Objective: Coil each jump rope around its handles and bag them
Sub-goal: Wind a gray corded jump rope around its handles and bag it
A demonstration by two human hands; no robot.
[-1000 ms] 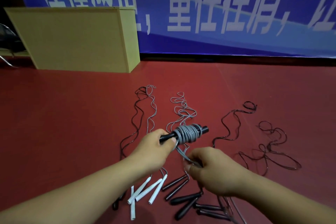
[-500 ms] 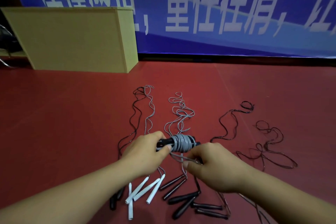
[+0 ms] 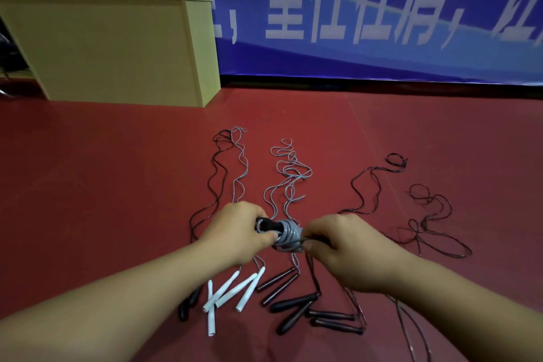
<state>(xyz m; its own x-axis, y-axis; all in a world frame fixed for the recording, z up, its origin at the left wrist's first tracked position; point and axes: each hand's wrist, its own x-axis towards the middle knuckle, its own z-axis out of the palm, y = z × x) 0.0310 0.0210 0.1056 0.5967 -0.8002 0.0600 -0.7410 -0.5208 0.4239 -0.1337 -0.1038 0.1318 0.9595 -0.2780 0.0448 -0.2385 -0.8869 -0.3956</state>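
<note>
Behind my hands a blue banner (image 3: 367, 9) with large white characters hangs along the wall, and a pale yellow wooden box (image 3: 111, 50) stands on the red floor (image 3: 88, 185) well beyond my left hand (image 3: 238, 231). I see no bag anywhere, so I judge bagging is a later step.

Loose jump ropes spread over the floor beyond and beneath both hands: a dark and grey pair (image 3: 232, 161) trails away past my left hand, a grey tangle (image 3: 289, 173) lies just beyond the gap between my hands, and dark ropes (image 3: 423, 214) sprawl beyond my right hand (image 3: 343, 250). Their handles sit nearer me than the hands: white handles (image 3: 232, 291) under my left wrist, black handles (image 3: 293, 300) under my right. They look lined up so each rope can be taken in turn.

Between the hands I hold the rope being worked on. My left hand is curled around the black handle pair (image 3: 269, 226), keeping it steady as a spool. The grey coil (image 3: 289, 233) sits wound around those handles, touching both hands. My right hand pinches the grey rope's free end right against the coil, I think to keep tension or tuck the tail. This one looks almost finished; the rest lie uncoiled.
</note>
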